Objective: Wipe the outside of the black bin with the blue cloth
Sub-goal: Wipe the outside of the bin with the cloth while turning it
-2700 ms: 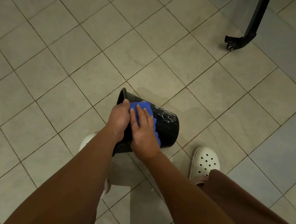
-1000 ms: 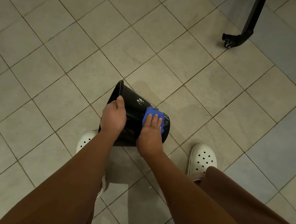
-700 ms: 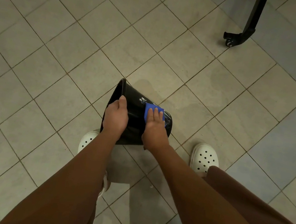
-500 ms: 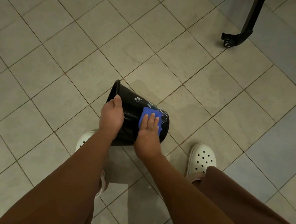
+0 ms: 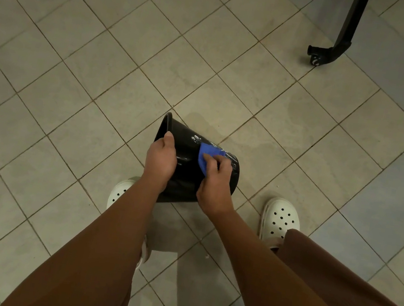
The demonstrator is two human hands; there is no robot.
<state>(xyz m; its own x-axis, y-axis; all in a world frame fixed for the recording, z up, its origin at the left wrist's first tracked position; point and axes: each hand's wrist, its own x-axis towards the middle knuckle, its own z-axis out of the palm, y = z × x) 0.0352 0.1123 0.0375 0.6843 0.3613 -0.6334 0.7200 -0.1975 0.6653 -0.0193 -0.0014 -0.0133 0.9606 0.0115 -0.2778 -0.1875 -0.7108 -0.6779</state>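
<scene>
The black bin (image 5: pixel 188 150) is tipped on its side above the tiled floor, its open mouth facing left and its base to the right. White wet streaks show on its upper wall. My left hand (image 5: pixel 161 158) grips the bin near the rim, thumb along the top edge. My right hand (image 5: pixel 215 178) holds the bunched blue cloth (image 5: pixel 205 157) with curled fingers against the bin's side near the base. Most of the cloth is hidden under my fingers.
Beige floor tiles (image 5: pixel 66 131) spread all around. My two white clogs (image 5: pixel 281 218) (image 5: pixel 120 191) stand below the bin. A black metal leg with a caster (image 5: pixel 326 54) stands at the upper right, on a greyer floor patch.
My right hand went from flat fingers pressing the cloth to curled fingers bunching it, shifting slightly toward the bin's base. The left hand kept its grip at the rim.
</scene>
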